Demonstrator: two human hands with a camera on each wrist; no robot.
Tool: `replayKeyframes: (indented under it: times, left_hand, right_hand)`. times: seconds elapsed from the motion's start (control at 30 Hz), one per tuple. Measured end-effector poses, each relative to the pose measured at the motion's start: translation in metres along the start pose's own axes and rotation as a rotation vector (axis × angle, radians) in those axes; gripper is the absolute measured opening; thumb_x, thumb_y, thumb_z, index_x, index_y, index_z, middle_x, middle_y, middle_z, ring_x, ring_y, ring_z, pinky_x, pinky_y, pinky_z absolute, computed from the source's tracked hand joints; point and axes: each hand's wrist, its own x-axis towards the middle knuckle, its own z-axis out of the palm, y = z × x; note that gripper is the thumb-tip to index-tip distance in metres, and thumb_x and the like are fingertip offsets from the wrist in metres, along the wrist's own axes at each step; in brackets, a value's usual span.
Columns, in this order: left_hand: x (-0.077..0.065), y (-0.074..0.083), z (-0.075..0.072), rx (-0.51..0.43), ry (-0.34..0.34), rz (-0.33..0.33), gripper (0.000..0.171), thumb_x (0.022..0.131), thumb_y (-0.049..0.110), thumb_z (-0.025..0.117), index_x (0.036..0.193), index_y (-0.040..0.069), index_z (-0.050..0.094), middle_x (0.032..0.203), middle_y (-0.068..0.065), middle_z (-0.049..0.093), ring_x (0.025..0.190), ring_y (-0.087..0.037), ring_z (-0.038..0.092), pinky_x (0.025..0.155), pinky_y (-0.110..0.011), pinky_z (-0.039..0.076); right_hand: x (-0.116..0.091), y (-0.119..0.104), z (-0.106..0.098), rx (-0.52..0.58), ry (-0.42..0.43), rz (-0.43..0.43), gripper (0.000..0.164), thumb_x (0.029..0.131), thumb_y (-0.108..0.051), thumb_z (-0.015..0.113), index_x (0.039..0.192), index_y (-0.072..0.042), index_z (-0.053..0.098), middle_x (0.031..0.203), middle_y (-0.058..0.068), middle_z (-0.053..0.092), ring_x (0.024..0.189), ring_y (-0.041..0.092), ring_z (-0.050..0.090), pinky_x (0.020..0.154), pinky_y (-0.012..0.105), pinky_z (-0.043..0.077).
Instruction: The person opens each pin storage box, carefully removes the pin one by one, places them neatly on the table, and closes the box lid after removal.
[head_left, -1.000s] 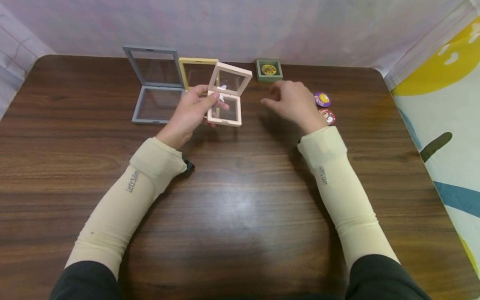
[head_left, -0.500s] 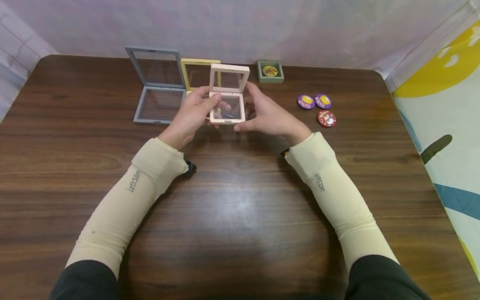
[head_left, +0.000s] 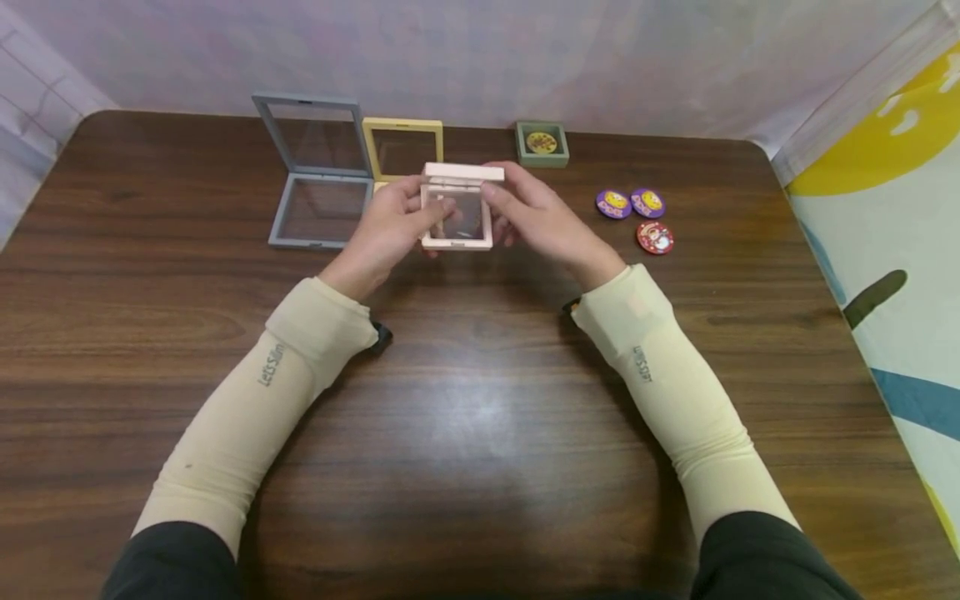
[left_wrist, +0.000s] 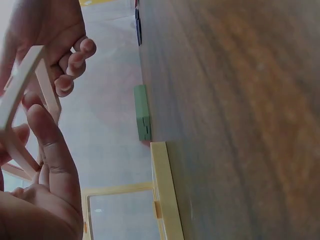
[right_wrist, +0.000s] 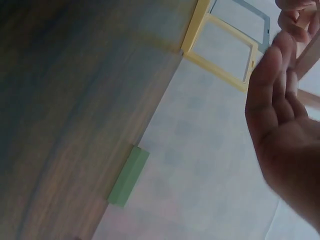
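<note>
A small pale pink hinged display frame (head_left: 457, 245) with clear film panes is held up over the table, its lid (head_left: 463, 172) tilted forward and seen nearly edge-on. My left hand (head_left: 386, 229) grips its left side, thumb across the lower pane and fingers underneath. On the other side, my right hand (head_left: 543, 218) holds the frame at its upper right, the thumb by the hinge corner and fingers behind the lid. In the left wrist view, the pink frame (left_wrist: 20, 95) stands half folded between both hands. Fingers of my right hand (right_wrist: 280, 110) curl up behind it.
An open grey-blue frame (head_left: 273, 208) and an open yellow frame (head_left: 403, 125) stand behind at left. A green frame (head_left: 562, 158) with a yellow round badge lies at the back. Two purple badges (head_left: 630, 202) and a red badge (head_left: 655, 238) lie at right.
My right hand came left from beside the badges to the pink frame, then its thumb moved up from the lower edge. The lid swung from upright to tilted forward.
</note>
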Motion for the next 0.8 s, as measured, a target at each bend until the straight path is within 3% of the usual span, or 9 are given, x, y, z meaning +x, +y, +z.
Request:
replayKeyframes:
  times: [0.17,0.27,0.4,0.57,0.67,0.8]
  left_hand:
    - [0.0011,-0.0011,0.0041,-0.002,-0.025,0.021,0.041,0.093,0.009,0.059,0.131,-0.001,0.046,0.092,-0.010,0.068,0.059,-0.009,0.061,0.043,-0.021,0.047]
    - [0.0002,-0.0008,0.0065,-0.006,-0.029,0.025,0.048,0.092,0.007,0.060,0.136,0.000,0.042,0.091,-0.010,0.067,0.056,-0.009,0.060,0.043,-0.021,0.046]
    - [-0.0009,0.0000,0.0075,-0.015,-0.023,0.012,0.052,0.093,0.011,0.060,0.139,0.001,0.039,0.088,-0.005,0.068,0.057,-0.010,0.059,0.043,-0.021,0.048]
    - [-0.0014,0.0011,0.0052,-0.114,0.046,-0.018,0.043,0.094,0.014,0.058,0.134,0.003,0.044,0.083,-0.001,0.069,0.063,-0.012,0.062,0.044,-0.022,0.050]
    - [-0.0009,0.0014,0.0028,-0.164,0.093,-0.028,0.041,0.094,0.014,0.058,0.132,0.004,0.046,0.085,-0.001,0.068,0.069,-0.012,0.064,0.044,-0.021,0.050]
    - [0.0001,0.0012,0.0027,-0.137,0.107,-0.039,0.043,0.094,0.015,0.059,0.133,0.005,0.044,0.088,-0.003,0.068,0.067,-0.011,0.064,0.045,-0.021,0.050]
  right_hand:
    - [0.0016,0.0018,-0.0011,0.071,0.162,0.071,0.044,0.102,-0.037,0.036,0.103,-0.001,0.061,0.066,0.004,0.058,0.052,0.016,0.055,0.048,0.025,0.049]
    - [0.0020,0.0021,-0.0019,0.058,0.198,0.109,0.048,0.101,-0.043,0.036,0.089,-0.003,0.060,0.062,0.003,0.059,0.049,0.015,0.054,0.047,0.026,0.048]
    - [0.0029,0.0011,-0.0018,0.044,0.199,0.146,0.050,0.100,-0.045,0.035,0.090,-0.003,0.059,0.061,0.003,0.058,0.047,0.015,0.054,0.045,0.027,0.047]
    - [0.0048,-0.0002,0.0009,-0.013,0.076,0.241,0.041,0.101,-0.036,0.042,0.104,0.001,0.060,0.062,0.003,0.060,0.045,0.013,0.053,0.041,0.023,0.046]
    - [0.0050,0.0007,0.0015,-0.034,-0.048,0.282,0.038,0.100,-0.031,0.045,0.100,0.004,0.061,0.060,0.001,0.061,0.044,0.012,0.053,0.040,0.022,0.046]
    - [0.0037,0.0022,0.0010,0.032,-0.145,0.309,0.037,0.101,-0.025,0.045,0.091,0.008,0.058,0.057,0.001,0.059,0.043,0.012,0.052,0.039,0.023,0.045]
